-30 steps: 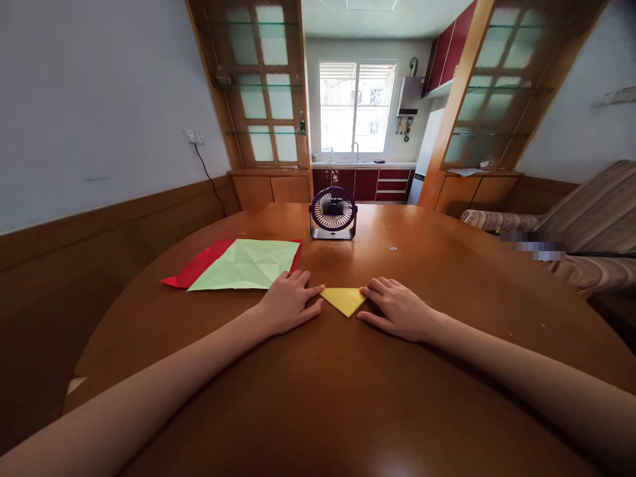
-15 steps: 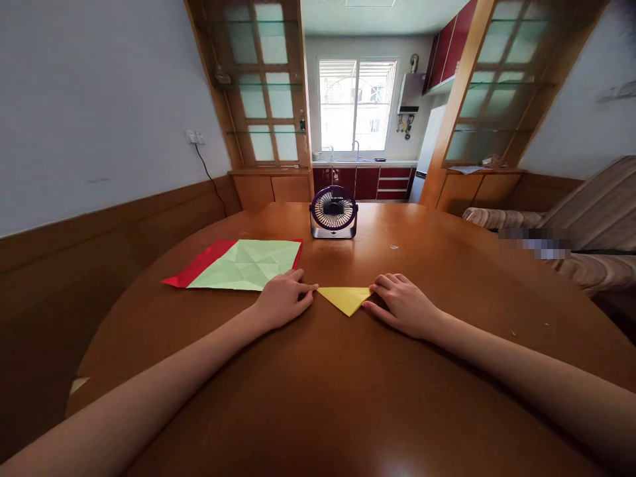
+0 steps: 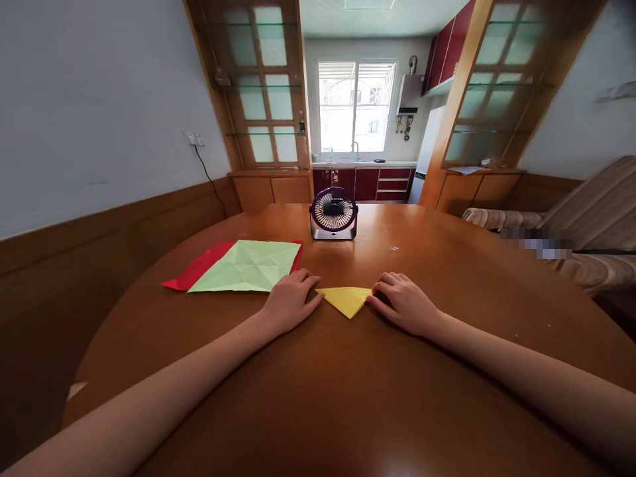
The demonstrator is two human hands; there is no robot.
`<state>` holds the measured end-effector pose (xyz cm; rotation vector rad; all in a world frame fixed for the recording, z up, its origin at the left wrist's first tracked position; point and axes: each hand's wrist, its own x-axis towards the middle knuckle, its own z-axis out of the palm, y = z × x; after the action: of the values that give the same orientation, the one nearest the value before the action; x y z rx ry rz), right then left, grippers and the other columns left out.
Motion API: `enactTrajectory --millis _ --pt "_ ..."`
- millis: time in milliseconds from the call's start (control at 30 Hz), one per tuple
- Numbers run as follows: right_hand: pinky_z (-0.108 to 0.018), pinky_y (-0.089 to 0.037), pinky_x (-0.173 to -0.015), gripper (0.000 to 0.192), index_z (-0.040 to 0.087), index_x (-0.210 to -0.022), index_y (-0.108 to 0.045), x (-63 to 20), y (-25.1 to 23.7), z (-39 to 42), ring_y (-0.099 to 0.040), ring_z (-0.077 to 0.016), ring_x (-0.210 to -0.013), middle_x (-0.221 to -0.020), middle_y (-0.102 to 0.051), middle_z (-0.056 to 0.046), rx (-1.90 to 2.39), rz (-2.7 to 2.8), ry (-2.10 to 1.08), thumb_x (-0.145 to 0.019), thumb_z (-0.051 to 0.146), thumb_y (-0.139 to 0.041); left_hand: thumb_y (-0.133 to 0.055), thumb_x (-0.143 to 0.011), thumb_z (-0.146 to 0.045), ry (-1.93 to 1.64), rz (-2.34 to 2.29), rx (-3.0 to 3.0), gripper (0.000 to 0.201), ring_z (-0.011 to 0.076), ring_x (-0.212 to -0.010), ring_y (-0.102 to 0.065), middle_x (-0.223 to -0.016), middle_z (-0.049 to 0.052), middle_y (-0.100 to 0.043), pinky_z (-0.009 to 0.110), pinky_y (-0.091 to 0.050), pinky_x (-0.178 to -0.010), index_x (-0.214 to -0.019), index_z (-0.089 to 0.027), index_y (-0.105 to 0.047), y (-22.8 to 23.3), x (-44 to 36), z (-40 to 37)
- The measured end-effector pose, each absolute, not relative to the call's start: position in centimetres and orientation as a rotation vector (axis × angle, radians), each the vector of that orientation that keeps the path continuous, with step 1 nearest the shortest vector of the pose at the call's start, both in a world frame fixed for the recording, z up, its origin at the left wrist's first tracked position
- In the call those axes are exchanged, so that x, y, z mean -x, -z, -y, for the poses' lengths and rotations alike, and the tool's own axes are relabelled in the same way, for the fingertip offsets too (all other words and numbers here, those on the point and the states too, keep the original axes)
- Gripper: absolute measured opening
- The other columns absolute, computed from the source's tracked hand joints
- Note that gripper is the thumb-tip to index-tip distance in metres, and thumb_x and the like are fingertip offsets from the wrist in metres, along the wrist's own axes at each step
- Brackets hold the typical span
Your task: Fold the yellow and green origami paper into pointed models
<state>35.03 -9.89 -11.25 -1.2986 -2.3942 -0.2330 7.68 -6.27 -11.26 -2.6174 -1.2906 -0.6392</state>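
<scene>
A piece of yellow folded paper (image 3: 346, 301), shaped like a triangle, lies on the wooden table with its point toward me. At its left corner is my left hand (image 3: 292, 299), thumb and forefinger around the tip. The fingers and thumb of my right hand (image 3: 403, 301) grip the opposite corner. Beyond my left hand lies a creased light green sheet (image 3: 233, 266), partly over a red sheet (image 3: 199, 266). My left fingers come close to the edge of these sheets.
A small purple desk fan (image 3: 333, 212) stands on the far part of the round-edged table (image 3: 358, 397). A small pale scrap (image 3: 394, 248) lies right of the fan. At the right is a striped sofa (image 3: 591, 218).
My left hand has shifted slightly right, and its thumb now reaches the paper's left corner. The right thumb has moved in closer against the paper's right side.
</scene>
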Motion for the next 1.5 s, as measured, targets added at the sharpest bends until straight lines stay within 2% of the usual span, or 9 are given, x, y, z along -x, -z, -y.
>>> enactTrajectory --millis 267,500,600,700,767,867,967,1133,1500 --pt "-0.049 -0.043 -0.098 0.043 0.017 -0.131 -0.045 -34.5 10.9 10.0 -0.053 -0.0307 -0.112 -0.123 -0.054 -0.015 1.180 2.270 0.208 -0.095 0.041 -0.046 -0.060 -0.088 -0.031 0.746 1.331 2.784 0.016 0.0207 -0.094 -0.061 -0.100 0.006 -0.066 0.035 -0.048 -0.085 -0.089 -0.018 -0.068 11.2 -8.3 6.0" --pt "-0.054 -0.039 -0.105 0.061 0.028 -0.144 -0.028 -33.9 11.0 9.5 -0.045 -0.0300 -0.127 -0.140 -0.044 -0.012 1.002 2.054 -0.260 -0.091 0.044 -0.054 -0.068 -0.077 -0.037 1.212 1.625 2.971 0.021 0.0175 -0.073 -0.059 -0.080 0.003 -0.066 0.028 -0.046 -0.064 -0.078 -0.017 -0.062 11.0 -8.2 5.9" --pt "-0.053 -0.039 -0.105 0.077 0.032 -0.146 -0.022 -33.6 11.3 8.6 -0.046 -0.0285 -0.125 -0.144 -0.038 -0.012 0.902 1.857 -0.420 -0.083 0.041 -0.066 -0.071 -0.072 -0.040 1.458 1.731 3.019 0.026 0.0156 -0.065 -0.058 -0.071 0.001 -0.065 0.025 -0.043 -0.058 -0.071 -0.017 -0.059 11.2 -8.2 5.9" --pt "-0.049 -0.045 -0.099 0.088 0.032 -0.146 -0.024 -33.0 11.3 7.8 -0.053 -0.0258 -0.115 -0.140 -0.044 -0.013 0.862 1.676 -0.647 -0.075 0.037 -0.075 -0.076 -0.067 -0.040 1.621 1.788 3.040 0.031 0.0144 -0.061 -0.058 -0.066 0.002 -0.065 0.024 -0.041 -0.055 -0.064 -0.016 -0.056 11.5 -8.3 5.8" --pt "-0.044 -0.050 -0.092 0.083 0.028 -0.142 -0.035 -32.5 11.1 7.4 -0.060 -0.0231 -0.103 -0.127 -0.056 -0.011 0.847 1.594 -0.857 -0.071 0.036 -0.077 -0.078 -0.065 -0.040 1.675 1.828 3.060 0.034 0.0135 -0.058 -0.057 -0.063 0.001 -0.064 0.023 -0.039 -0.053 -0.061 -0.016 -0.055 11.6 -8.4 5.7" --pt "-0.035 -0.052 -0.078 0.045 0.019 -0.109 -0.066 -31.8 10.9 7.1 -0.063 -0.0186 -0.082 -0.095 -0.069 -0.006 0.874 1.507 -1.081 -0.070 0.037 -0.078 -0.081 -0.061 -0.039 1.721 1.878 3.104 0.036 0.0125 -0.056 -0.056 -0.062 0.001 -0.064 0.022 -0.037 -0.051 -0.060 -0.016 -0.054 11.4 -8.6 5.9" --pt "-0.029 -0.049 -0.066 0.025 0.016 -0.076 -0.071 -31.3 10.8 7.0 -0.060 -0.0141 -0.068 -0.076 -0.069 -0.003 0.876 1.410 -1.154 -0.066 0.037 -0.080 -0.082 -0.061 -0.038 1.797 1.899 3.181 0.033 0.0110 -0.056 -0.054 -0.062 -0.001 -0.062 0.022 -0.037 -0.053 -0.065 -0.015 -0.058 10.9 -9.0 6.5" --pt "-0.028 -0.050 -0.066 0.022 0.017 -0.075 -0.072 -31.1 11.1 7.6 -0.062 -0.0144 -0.068 -0.075 -0.070 -0.003 0.805 1.231 -1.327 -0.065 0.034 -0.082 -0.077 -0.071 -0.039 2.054 1.917 3.308 0.027 0.0124 -0.073 -0.058 -0.082 0.001 -0.067 0.023 -0.042 -0.067 -0.086 -0.017 -0.074 10.4 -9.4 7.4" --pt "-0.027 -0.045 -0.061 0.019 0.017 -0.066 -0.068 -30.5 11.3 8.4 -0.058 -0.0129 -0.061 -0.064 -0.065 0.000 0.821 1.064 -1.418 -0.061 0.029 -0.082 -0.082 -0.059 -0.031 2.661 2.104 2.823 0.020 0.0126 -0.070 -0.053 -0.074 0.000 -0.056 0.026 -0.039 -0.068 -0.060 -0.014 -0.071 10.5 -10.2 7.7"
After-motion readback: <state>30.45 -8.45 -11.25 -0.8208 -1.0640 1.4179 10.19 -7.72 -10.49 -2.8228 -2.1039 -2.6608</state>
